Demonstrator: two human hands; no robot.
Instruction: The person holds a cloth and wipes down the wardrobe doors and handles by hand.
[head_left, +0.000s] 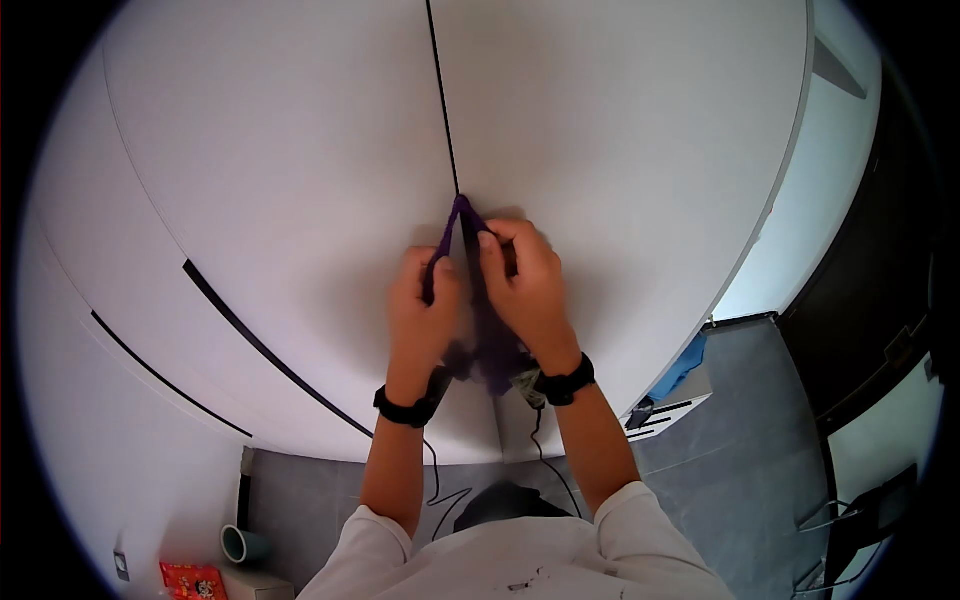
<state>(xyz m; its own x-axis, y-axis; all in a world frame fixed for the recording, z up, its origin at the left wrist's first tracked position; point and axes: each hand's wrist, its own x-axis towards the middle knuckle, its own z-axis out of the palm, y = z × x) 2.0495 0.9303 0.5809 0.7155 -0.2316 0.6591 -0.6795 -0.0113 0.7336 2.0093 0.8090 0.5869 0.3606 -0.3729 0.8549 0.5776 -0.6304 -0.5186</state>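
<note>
A dark purple cloth [489, 330] hangs in front of the white cabinet doors [600, 120], its top looped at a point on the dark gap between them. My left hand [424, 305] pinches the left strand of the cloth between thumb and fingers. On the other side, my right hand [524, 280] grips the right strand a little higher up. The two strands spread apart below the loop like an upturned V. The cloth's lower part hangs bunched between my wrists and looks blurred. Both wrists wear black bands with thin cables running down.
Long black handle strips [270, 345] run along the doors at left. Below stand a pale green container [245, 544] and a red packet [193, 581] on the grey floor's left side. A blue cloth [682, 368] lies on a white drawer unit [672, 408] at right.
</note>
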